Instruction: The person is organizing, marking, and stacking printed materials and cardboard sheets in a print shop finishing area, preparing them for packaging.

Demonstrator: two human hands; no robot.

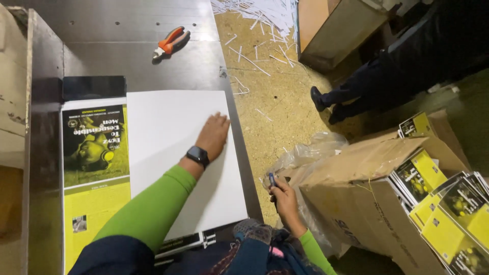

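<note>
cardboard at left edge: brown box side (12,86), untouched.
printed cover sheet: yellow-green and black sheet (94,173) lying flat on the metal table (127,46), just beside and partly under the white stack.
white sheet stack: large blank white sheets (168,132) lying flat at the near table edge, right side close to the table's rim.
stack handling: looks light per sheet, heavy as a pile; thin, floppy, smooth, likely to slide and crease. Best taken at an edge or corner, with a flat palm to keep it from shifting.
left hand: left hand (214,133) palm down on the white stack, fingers flat and close together, holding nothing, pressing the top sheet; watch on wrist.
pliers: orange-handled pliers (170,42) farther up the table, well apart from both hands.
right hand: right hand (284,196) off the table, down by the box, fingers curled narrow around a small blue pen-like thing (272,180).
carton: open brown carton (367,203) with clear plastic liner, beside the right hand.
booklets: yellow and black booklets (448,214) piled at the carton's right.
floor: paper trimmings (265,15); another person's dark legs (356,91) beyond.
</note>
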